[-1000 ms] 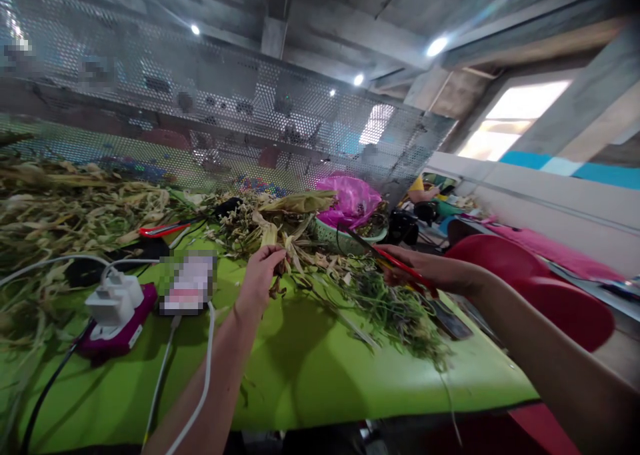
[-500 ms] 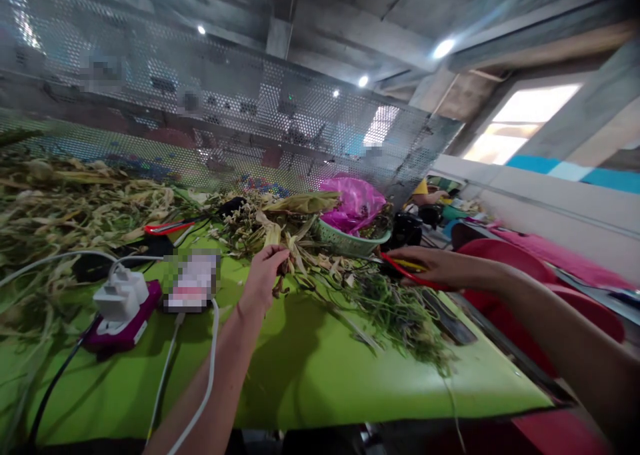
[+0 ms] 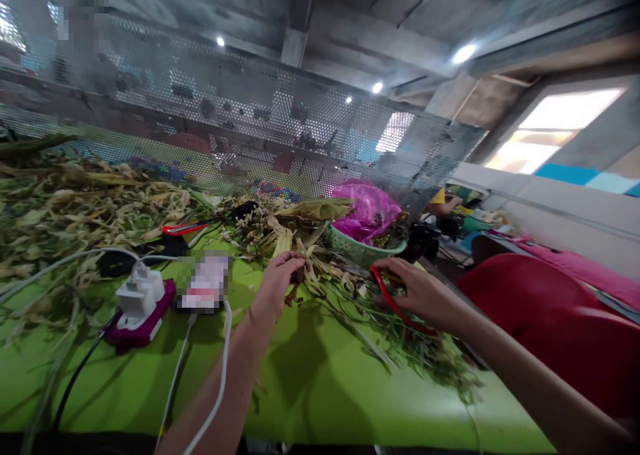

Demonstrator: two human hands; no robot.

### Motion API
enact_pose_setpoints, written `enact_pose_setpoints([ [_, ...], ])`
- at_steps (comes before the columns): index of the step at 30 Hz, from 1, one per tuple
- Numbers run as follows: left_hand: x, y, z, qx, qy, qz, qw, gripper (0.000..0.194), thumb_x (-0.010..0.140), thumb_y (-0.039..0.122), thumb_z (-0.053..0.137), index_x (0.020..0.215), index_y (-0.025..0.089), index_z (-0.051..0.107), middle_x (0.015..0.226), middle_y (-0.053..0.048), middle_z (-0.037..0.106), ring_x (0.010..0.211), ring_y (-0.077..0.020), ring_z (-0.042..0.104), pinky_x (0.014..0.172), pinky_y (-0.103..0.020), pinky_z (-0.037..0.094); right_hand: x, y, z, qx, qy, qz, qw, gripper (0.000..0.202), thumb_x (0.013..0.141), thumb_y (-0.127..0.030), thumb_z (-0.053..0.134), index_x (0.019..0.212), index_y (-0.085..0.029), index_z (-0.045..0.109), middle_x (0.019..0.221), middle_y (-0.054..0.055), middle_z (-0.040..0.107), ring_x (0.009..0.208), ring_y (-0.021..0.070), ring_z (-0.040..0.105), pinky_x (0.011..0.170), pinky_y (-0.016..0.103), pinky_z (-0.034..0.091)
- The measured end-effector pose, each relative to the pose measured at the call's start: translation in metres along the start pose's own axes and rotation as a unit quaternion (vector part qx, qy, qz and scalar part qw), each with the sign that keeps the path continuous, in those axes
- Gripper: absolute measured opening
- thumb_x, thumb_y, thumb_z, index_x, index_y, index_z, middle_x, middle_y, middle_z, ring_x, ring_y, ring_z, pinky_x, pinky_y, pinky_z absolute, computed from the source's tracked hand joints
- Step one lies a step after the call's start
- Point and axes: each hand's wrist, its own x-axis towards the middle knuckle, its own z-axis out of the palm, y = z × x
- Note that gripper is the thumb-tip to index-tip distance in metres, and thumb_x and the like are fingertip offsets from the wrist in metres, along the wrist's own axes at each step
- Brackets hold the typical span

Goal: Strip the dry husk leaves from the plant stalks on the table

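Note:
My left hand is closed in a pinch on a pale, dried plant stalk with papery leaves, just above the green tabletop. To its right, my right hand is wrapped round a red-handled hand tool. One curved handle sticks out below the palm; the tool's working end points left and is hard to make out among the stems. Beneath the right hand lies a heap of thin green stems. Behind both hands, a pale green basket holds a crumpled magenta plastic bag.
Dried plant matter is heaped at the left. A phone with a white cable lies beside a purple power strip with white plugs. Another red-handled tool lies behind them. A perforated metal screen borders the back; a red chair stands right.
The view has swung left, so the table things appear further right. My right hand has come in closer to my left with the red-handled tool. My left hand keeps its pinch.

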Motion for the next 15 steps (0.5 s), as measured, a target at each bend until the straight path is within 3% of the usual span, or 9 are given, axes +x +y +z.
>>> enact_pose_setpoints([
  [7, -0.004, 0.004, 0.002, 0.004, -0.005, -0.016, 1.000, 0.009, 0.061, 0.021, 0.065, 0.068, 0.018, 0.061, 0.058, 0.003, 0.058, 0.049, -0.0083, 0.047, 0.049, -0.022, 0.034, -0.005, -0.009, 0.014, -0.057, 0.061, 0.015, 0.996, 0.046, 0.077, -0.047, 0.063, 0.118, -0.026, 0.059, 0.105, 0.006, 0.067, 0.088, 0.0249, 0.066, 0.070, 0.034, 0.050],
  [15, 0.002, -0.003, 0.001, -0.030, -0.026, -0.033, 0.999, 0.014, 0.059, 0.021, 0.069, 0.070, 0.016, 0.062, 0.062, 0.000, 0.061, 0.052, -0.0070, 0.049, 0.051, -0.019, 0.037, -0.008, -0.022, 0.026, -0.005, 0.059, 0.006, 0.998, 0.045, 0.076, -0.045, 0.065, 0.116, -0.026, 0.058, 0.106, 0.006, 0.066, 0.087, 0.0227, 0.065, 0.071, 0.031, 0.051],
])
